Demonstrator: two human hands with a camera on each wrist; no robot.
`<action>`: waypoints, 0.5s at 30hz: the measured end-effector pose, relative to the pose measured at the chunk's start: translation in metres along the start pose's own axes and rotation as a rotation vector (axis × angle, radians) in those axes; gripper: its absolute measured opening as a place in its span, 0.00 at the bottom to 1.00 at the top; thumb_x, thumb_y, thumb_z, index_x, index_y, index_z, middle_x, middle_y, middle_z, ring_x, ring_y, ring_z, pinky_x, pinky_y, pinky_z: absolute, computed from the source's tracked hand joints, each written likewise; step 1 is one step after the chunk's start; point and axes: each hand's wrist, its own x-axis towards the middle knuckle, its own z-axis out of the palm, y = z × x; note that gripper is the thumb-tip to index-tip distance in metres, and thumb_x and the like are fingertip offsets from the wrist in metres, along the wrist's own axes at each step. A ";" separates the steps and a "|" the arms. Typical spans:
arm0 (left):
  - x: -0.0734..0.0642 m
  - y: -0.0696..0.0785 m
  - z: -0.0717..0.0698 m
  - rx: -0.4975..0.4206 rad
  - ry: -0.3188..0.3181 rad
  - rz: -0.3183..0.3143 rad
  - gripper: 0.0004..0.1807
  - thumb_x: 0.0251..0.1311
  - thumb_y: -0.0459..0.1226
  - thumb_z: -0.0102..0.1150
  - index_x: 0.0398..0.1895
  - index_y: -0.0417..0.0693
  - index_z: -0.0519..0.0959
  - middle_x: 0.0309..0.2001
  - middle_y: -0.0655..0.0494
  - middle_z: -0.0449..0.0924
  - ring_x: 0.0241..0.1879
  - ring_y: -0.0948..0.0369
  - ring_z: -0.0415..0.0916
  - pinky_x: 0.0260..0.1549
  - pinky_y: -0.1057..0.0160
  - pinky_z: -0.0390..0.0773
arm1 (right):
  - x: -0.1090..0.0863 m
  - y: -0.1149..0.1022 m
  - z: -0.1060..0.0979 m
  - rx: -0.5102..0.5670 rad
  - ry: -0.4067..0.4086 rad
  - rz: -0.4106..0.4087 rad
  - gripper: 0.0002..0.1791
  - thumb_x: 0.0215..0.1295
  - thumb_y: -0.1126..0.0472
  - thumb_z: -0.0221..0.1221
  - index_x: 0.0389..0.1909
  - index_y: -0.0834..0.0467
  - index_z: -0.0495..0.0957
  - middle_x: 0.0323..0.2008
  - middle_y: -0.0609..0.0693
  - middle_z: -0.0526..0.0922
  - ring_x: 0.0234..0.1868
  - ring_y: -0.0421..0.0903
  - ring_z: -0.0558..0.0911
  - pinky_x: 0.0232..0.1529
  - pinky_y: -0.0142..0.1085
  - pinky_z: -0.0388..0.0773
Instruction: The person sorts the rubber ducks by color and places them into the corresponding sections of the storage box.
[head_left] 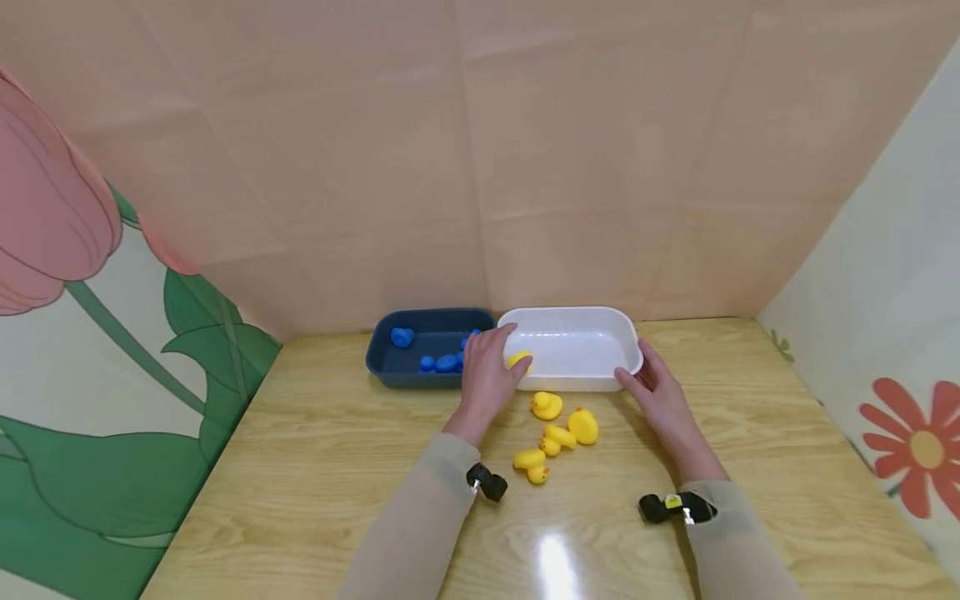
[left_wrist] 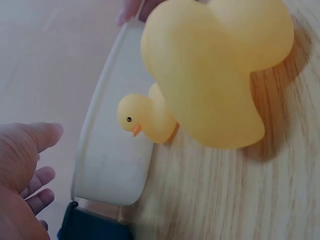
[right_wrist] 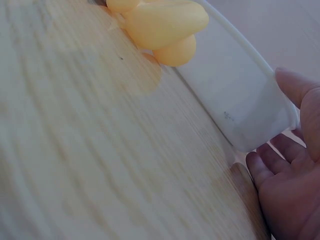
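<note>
My left hand (head_left: 487, 367) hangs over the left end of a white tray (head_left: 577, 343), thumb out and fingers relaxed. Just below its thumb, a yellow toy duck (head_left: 518, 358) lies inside that tray. In the left wrist view the hand (left_wrist: 22, 175) holds nothing. At the tray's right end, my right hand (head_left: 663, 400) grips the front corner, with the thumb (right_wrist: 295, 86) on the rim and the fingers (right_wrist: 275, 157) around the lower side. Several yellow ducks, among them an upright one (head_left: 547, 406) and a tipped one (head_left: 583, 427), lie on the table in front.
A dark blue tray (head_left: 431, 327) stands directly left of the white one, holding several blue toys (head_left: 402, 337). Both trays sit at the back of the wooden table (head_left: 315, 450), against a beige covering (head_left: 360, 208). Painted walls border the two sides.
</note>
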 end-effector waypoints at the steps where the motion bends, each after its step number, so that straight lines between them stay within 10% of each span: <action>1: -0.001 0.001 -0.001 -0.002 0.008 0.003 0.34 0.72 0.47 0.76 0.77 0.51 0.77 0.71 0.51 0.81 0.73 0.49 0.72 0.84 0.44 0.54 | 0.000 0.000 0.000 0.001 -0.001 -0.001 0.52 0.83 0.40 0.60 0.92 0.45 0.38 0.90 0.57 0.47 0.87 0.63 0.56 0.79 0.58 0.60; 15: -0.040 0.008 -0.022 -0.121 -0.028 -0.035 0.34 0.72 0.46 0.75 0.79 0.52 0.76 0.74 0.52 0.78 0.73 0.48 0.71 0.77 0.45 0.67 | 0.003 0.000 0.000 0.013 0.000 -0.003 0.55 0.80 0.34 0.60 0.92 0.44 0.38 0.90 0.56 0.48 0.87 0.62 0.56 0.79 0.57 0.60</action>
